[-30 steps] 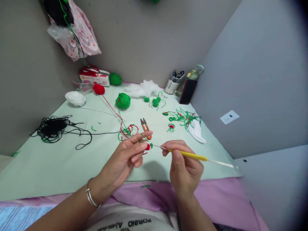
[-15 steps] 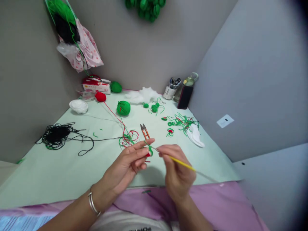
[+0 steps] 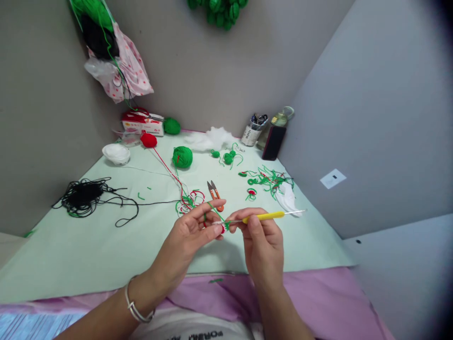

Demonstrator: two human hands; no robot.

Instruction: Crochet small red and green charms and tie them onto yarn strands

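Between thumb and fingers, my left hand [image 3: 193, 231] pinches a small crochet piece [image 3: 224, 228] in red, white and green. Green yarn [image 3: 216, 211] runs over its raised index finger down to the piece. In my right hand [image 3: 260, 236] is a crochet hook with a yellow handle [image 3: 265, 216], held nearly level. Its thin metal shaft points left and meets the piece; the exact spot of the tip is hard to make out. Just beyond my left fingertips lie orange-handled thread snips [image 3: 215, 194], near a tangle of red, white and green yarn [image 3: 189, 202].
Green [image 3: 182, 157], red [image 3: 148, 140] and white [image 3: 116, 154] yarn balls sit farther back. Black yarn [image 3: 83, 194] lies loose at left. At right are green yarn scraps [image 3: 271, 178], a pen cup [image 3: 251, 133] and a phone [image 3: 273, 142]. White stuffing [image 3: 212, 139] rests near the wall.
The hook has swung from slanting down to the right to nearly level, its tail end higher. My left fingers have turned, and green yarn now stretches from the index finger to the piece.
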